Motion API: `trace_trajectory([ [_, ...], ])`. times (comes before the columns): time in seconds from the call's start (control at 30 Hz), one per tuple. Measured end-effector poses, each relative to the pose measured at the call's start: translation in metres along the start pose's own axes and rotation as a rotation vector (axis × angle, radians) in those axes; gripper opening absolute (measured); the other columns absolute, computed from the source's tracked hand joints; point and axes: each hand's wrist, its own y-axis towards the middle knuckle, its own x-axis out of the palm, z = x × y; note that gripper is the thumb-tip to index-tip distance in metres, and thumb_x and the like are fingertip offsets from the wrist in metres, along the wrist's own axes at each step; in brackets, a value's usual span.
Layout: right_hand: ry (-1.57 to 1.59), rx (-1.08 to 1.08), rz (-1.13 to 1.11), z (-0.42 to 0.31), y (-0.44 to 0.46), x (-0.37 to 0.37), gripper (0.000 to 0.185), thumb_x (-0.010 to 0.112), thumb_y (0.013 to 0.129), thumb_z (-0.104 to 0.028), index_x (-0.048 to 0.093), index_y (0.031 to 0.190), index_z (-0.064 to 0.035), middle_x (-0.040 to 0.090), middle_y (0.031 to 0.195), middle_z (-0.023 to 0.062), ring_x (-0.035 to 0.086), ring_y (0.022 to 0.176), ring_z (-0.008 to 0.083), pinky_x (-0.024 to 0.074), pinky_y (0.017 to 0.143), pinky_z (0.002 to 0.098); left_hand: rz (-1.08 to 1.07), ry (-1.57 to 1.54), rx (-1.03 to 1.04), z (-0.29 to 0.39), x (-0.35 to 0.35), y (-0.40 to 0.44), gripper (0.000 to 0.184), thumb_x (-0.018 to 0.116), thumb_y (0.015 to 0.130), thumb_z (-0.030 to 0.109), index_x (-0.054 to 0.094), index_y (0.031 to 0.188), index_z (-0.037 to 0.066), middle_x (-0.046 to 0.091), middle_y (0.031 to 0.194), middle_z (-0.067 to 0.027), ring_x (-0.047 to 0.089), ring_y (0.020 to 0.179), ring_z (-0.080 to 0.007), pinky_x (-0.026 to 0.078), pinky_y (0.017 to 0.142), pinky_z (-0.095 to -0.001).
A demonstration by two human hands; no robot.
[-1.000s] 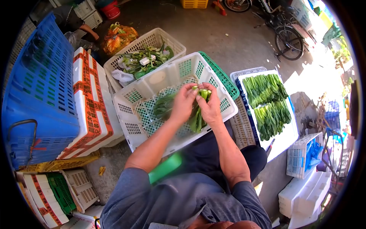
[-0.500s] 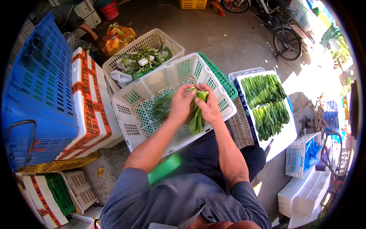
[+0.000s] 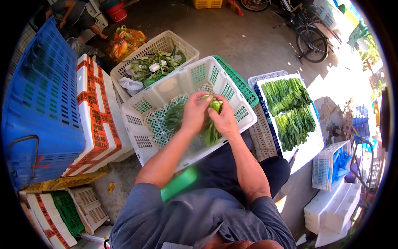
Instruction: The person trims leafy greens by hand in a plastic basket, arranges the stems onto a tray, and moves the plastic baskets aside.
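Over a white plastic crate (image 3: 166, 89), my two hands are close together. My right hand (image 3: 224, 118) is closed around a small bunch of leafy greens (image 3: 212, 133), cut stems up and leaves hanging down. My left hand (image 3: 195, 111) has its fingers pinched near the stem tops, on a green stem or leaf piece (image 3: 205, 96). More loose greens (image 3: 174, 116) lie in the crate beside and partly behind my left hand. To the right, two rows of greens (image 3: 286, 95) lie on a white board (image 3: 309, 151).
Behind the white crate stands a beige crate (image 3: 188, 47) with leaf scraps. A blue crate (image 3: 45, 103) and a taped foam box (image 3: 97, 120) rise at the left. A person (image 3: 76, 16) is at the upper left. A bicycle (image 3: 311, 41) stands at the upper right.
Both hands stay over the crate with the bunch, their fingers shifting slightly at the stems. More of the person at the upper left has come into view.
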Motion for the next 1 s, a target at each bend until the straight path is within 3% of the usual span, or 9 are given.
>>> trace_trajectory([
  [0.07,0.017,-0.017,0.031,0.005,-0.001,0.002,0.049,0.064,0.087,-0.004,0.05,0.134,0.0008,0.064,0.114,0.0087,0.06,0.101,0.0167,0.0497,0.089,0.0307,0.009,0.054,0.049,-0.007,-0.003,0.001,0.023,0.065,0.098,0.013,0.062,0.117,0.001,0.068,0.104,-0.0061,0.062,0.095,-0.0121,0.05,0.086,-0.0282],
  [0.27,0.179,-0.058,0.087,0.007,0.0,0.005,0.048,0.061,0.086,0.005,0.051,0.133,0.0018,0.06,0.132,0.0145,0.057,0.12,0.0187,0.0443,0.104,0.0312,-0.025,-0.002,0.013,-0.011,0.001,0.001,0.021,0.061,0.102,0.017,0.062,0.116,0.002,0.066,0.107,-0.0053,0.059,0.1,-0.0126,0.048,0.091,-0.0289],
  [0.47,0.106,-0.115,0.001,0.007,0.005,-0.003,0.061,0.06,0.085,0.0,0.043,0.145,0.0022,0.05,0.146,0.0176,0.05,0.131,0.0229,0.0381,0.112,0.034,-0.128,-0.001,0.047,-0.019,-0.006,0.001,0.02,0.056,0.104,0.015,0.057,0.122,0.006,0.066,0.109,-0.0057,0.063,0.098,-0.0131,0.053,0.087,-0.0284],
  [0.67,0.028,-0.058,-0.132,-0.002,0.006,-0.011,0.079,0.065,0.081,-0.007,0.032,0.153,-0.0008,0.049,0.147,0.0193,0.049,0.132,0.0262,0.0375,0.112,0.0342,-0.279,0.09,0.068,0.001,0.003,-0.009,0.031,0.057,0.101,0.011,0.052,0.131,0.005,0.062,0.121,-0.0069,0.058,0.111,-0.0146,0.047,0.099,-0.0306],
  [0.77,-0.064,-0.076,-0.193,-0.004,0.01,-0.018,0.091,0.073,0.077,-0.017,0.028,0.154,0.002,0.041,0.15,0.0267,0.044,0.14,0.0359,0.0343,0.116,0.0444,-0.291,0.144,0.027,0.002,0.0,-0.008,0.038,0.057,0.099,0.008,0.049,0.136,0.004,0.06,0.124,-0.0075,0.056,0.116,-0.0149,0.045,0.103,-0.0317],
  [0.87,-0.349,-0.157,-0.129,-0.01,0.014,-0.019,0.095,0.074,0.075,-0.023,0.028,0.154,0.0022,0.032,0.158,0.0253,0.033,0.147,0.039,0.0211,0.122,0.0531,-0.333,0.03,-0.084,0.005,0.001,-0.008,0.043,0.064,0.099,0.011,0.046,0.137,0.004,0.057,0.122,-0.0053,0.055,0.111,-0.014,0.047,0.097,-0.0303],
  [0.97,-0.496,-0.214,-0.159,-0.009,0.016,-0.019,0.096,0.075,0.075,-0.026,0.028,0.154,0.0021,0.026,0.162,0.0221,0.027,0.15,0.0388,0.0113,0.122,0.0594,-0.3,0.338,-0.021,0.025,0.009,-0.012,0.056,0.077,0.09,0.014,0.047,0.136,0.004,0.057,0.117,-0.005,0.056,0.106,-0.013,0.05,0.09,-0.0277],
  [1.0,-0.565,-0.244,-0.137,-0.011,0.016,-0.016,0.096,0.075,0.075,-0.027,0.027,0.154,0.0031,0.028,0.162,0.0209,0.028,0.149,0.0371,0.0136,0.121,0.0608,-0.298,0.139,-0.101,0.016,0.006,-0.011,0.051,0.072,0.091,0.011,0.049,0.135,0.0,0.06,0.117,-0.007,0.058,0.107,-0.0136,0.05,0.094,-0.0297],
])
